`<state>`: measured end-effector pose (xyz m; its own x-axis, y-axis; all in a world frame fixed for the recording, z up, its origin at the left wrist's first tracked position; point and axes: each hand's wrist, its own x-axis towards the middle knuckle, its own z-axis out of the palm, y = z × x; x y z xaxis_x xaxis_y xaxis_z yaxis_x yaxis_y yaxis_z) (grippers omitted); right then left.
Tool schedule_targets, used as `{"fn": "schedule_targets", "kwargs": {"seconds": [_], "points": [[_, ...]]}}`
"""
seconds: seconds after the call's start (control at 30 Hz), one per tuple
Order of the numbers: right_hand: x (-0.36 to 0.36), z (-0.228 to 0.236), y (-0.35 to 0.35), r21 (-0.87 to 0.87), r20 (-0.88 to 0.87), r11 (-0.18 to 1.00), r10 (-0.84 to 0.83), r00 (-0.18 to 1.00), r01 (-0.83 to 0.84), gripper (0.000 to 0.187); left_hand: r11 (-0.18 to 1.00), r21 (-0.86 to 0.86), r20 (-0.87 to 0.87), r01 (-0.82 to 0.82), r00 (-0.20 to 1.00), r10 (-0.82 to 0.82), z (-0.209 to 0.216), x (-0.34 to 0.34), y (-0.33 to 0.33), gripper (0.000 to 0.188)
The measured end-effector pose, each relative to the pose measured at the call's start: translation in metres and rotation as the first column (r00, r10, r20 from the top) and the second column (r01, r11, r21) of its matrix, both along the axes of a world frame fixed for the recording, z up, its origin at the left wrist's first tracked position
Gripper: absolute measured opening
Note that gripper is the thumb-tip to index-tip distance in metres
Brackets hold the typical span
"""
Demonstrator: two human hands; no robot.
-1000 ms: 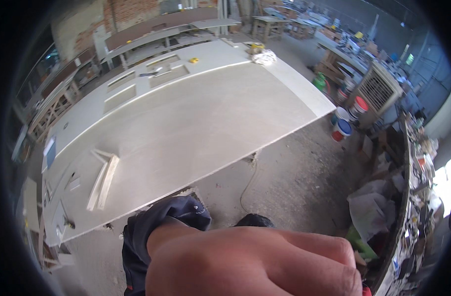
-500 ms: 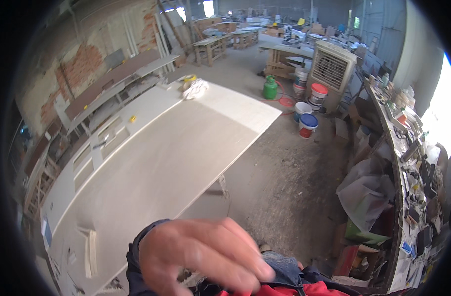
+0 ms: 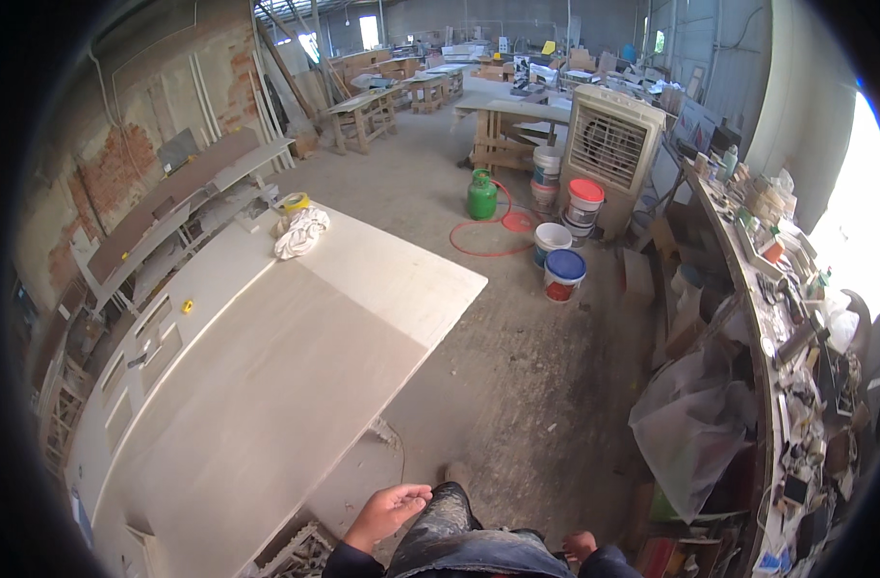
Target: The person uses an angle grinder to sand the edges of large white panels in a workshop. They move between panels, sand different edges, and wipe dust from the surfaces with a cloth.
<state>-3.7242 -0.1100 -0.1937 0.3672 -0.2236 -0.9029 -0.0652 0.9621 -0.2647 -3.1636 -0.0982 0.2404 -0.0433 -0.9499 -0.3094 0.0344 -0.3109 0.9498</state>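
My left hand (image 3: 389, 514) hangs low in front of my dusty trousers, just right of the large panel's near edge. Its fingers are bent and drawn together, and nothing shows in them. Down by my other side, my right hand (image 3: 581, 546) is partly visible with its fingers curled in; I see nothing in it. Neither hand touches the big pale panel (image 3: 257, 356), which stretches along my left. On the panel's far end lies a crumpled white cloth (image 3: 302, 233), beside a roll of yellow tape (image 3: 293, 201).
A cluttered bench (image 3: 748, 279) runs down the right, with plastic sheeting (image 3: 695, 424) hanging below. Ahead stand a blue-lidded bucket (image 3: 564, 275), a red-lidded bucket (image 3: 584, 200), a green gas cylinder (image 3: 481, 196) with a red hose (image 3: 469, 252) on the floor, and an air cooler (image 3: 610, 144).
My left hand has dropped from close in front of the camera to beside my thigh. My right hand now shows at the lower edge. The view has shifted, and the panel sits lower and further left.
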Motion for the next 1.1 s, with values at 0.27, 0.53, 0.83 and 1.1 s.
{"fn": "schedule_targets", "kwargs": {"seconds": [0.27,0.53,0.83,1.1], "points": [[0.026,-0.013,-0.069,-0.546,-0.583,0.685,0.104,0.806,-0.483,0.032,0.996,-0.091,-0.029,0.014,0.999,-0.017,-0.001,0.012,-0.23,0.031],[0.142,0.162,-0.33,-0.6,-0.564,0.791,-0.311,0.765,-0.121,0.029,0.962,-0.215,0.214,0.168,0.969,-0.121,0.041,0.032,-0.438,0.031],[0.082,0.045,-0.524,-0.537,-0.694,0.63,0.049,0.719,-0.561,0.019,0.976,-0.182,0.245,-0.123,0.955,0.166,0.005,0.052,-0.605,0.029],[0.041,0.06,-0.857,-0.289,-0.893,-0.071,0.379,0.242,-0.955,0.016,0.832,-0.163,0.213,-0.53,0.804,0.555,0.042,0.037,-0.72,0.03]]}}
